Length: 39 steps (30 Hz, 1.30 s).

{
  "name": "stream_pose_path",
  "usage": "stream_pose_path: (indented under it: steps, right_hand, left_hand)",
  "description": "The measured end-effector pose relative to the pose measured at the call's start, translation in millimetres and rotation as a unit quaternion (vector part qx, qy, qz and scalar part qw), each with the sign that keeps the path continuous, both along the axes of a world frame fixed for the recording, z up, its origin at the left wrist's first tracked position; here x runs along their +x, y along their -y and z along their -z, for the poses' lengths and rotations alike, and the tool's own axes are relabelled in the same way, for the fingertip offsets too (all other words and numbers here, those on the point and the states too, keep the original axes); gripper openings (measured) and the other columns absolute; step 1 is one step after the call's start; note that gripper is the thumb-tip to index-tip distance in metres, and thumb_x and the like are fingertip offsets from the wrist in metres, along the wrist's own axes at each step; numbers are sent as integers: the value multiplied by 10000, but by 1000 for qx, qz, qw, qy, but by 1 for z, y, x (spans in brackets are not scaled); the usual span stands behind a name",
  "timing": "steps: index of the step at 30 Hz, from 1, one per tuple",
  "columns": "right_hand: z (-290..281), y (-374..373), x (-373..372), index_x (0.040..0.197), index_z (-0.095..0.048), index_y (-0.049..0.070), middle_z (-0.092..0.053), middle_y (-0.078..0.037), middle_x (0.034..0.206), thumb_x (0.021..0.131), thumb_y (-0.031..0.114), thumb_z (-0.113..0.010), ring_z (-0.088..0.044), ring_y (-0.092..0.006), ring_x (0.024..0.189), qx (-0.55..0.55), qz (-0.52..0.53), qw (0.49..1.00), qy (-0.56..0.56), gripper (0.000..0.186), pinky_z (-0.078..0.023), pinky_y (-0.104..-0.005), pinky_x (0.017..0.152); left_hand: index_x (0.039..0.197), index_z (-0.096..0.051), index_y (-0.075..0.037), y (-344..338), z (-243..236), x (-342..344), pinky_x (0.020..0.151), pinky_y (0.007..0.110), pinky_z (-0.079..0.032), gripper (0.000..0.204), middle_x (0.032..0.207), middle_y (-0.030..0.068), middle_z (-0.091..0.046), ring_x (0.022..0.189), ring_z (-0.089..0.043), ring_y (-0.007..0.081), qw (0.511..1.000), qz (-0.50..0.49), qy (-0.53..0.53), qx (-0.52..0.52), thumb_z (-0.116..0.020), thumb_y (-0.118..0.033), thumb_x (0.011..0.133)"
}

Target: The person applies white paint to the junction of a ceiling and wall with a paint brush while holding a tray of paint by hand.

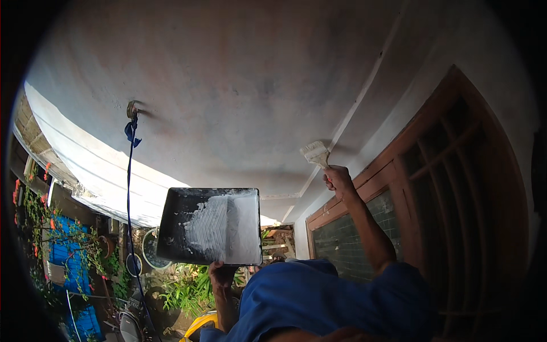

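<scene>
My right hand point(340, 181) is raised and closed round the handle of a wide paintbrush point(315, 153). The brush's pale, paint-coated bristles point up and left, close to the whitish ceiling point(228, 114); whether they touch it I cannot tell. Lower down, my left hand point(221, 275) grips the near edge of a black paint tray point(181, 228). White paint point(245, 222) fills the tray's right side, and ridged smears of it spread over the sloped middle. Most of the left fingers are hidden beneath the tray.
A dark blue cord point(130, 188) hangs from a ceiling fitting point(132, 109) on the left. To the right stands a brown wooden frame point(401, 194) with dark panes. Green plants point(191, 290), blue sheets point(68, 251) and a yellow object point(199, 325) lie below.
</scene>
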State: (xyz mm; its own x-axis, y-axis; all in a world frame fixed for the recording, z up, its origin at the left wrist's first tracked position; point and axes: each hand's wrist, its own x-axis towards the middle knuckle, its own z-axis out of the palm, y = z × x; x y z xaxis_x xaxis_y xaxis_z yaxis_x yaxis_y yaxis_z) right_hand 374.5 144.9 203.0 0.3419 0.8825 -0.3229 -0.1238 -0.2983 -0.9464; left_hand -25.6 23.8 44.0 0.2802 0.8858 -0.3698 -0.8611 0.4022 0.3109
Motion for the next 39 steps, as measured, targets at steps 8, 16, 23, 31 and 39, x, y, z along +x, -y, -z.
stream_pose_path:
  steps: [8, 16, 23, 31, 39]
  right_hand:
    - [-198, 3, 29, 915, -589, -48, -524, -83, 566, 793, 134, -509, -514, -132, 524, 179, -54, 783, 593, 234, -428, -292, 543]
    - [-228, 39, -36, 1120, -501, -32, -606, -120, 748, 822, 61, -486, -598, -155, 576, 285, 18, 836, 468, 312, -492, -296, 527]
    - [-62, 52, -81, 1134, -483, -12, -593, -130, 853, 830, 49, -506, -599, -175, 691, 101, -214, 968, -80, 311, -501, -294, 663]
    - [-36, 42, -106, 1120, -497, 1, -605, -152, 919, 784, 125, -610, -599, -234, 934, 168, -328, 913, -176, 375, -471, -327, 823]
    - [-20, 26, -113, 992, -545, -5, -614, -94, 795, 809, 126, -609, -642, -176, 684, 226, -364, 862, 272, 234, -512, -292, 605]
  left_hand:
    - [1169, -444, 4, 1, 6, 0, 925, 498, -354, 628, 1134, 146, -521, 1058, -475, 317, 999, -8, 13, 37, -564, -177, 580]
    - [1042, -522, 27, 3, 29, -7, 901, 467, -375, 462, 1081, 158, -557, 1003, -514, 321, 998, -18, 58, 10, -508, -153, 617]
    - [1088, -481, 63, 3, 8, 4, 911, 457, -366, 556, 1070, 166, -553, 1009, -507, 323, 999, -11, 43, 28, -516, -151, 576]
    - [1100, -487, 60, 10, 16, -3, 932, 476, -344, 564, 1104, 170, -546, 1033, -500, 313, 999, -7, 28, 16, -535, -155, 581]
    - [1098, -481, 80, 5, 13, 8, 930, 439, -357, 544, 1109, 174, -549, 1040, -507, 312, 999, -11, 35, 35, -529, -144, 604]
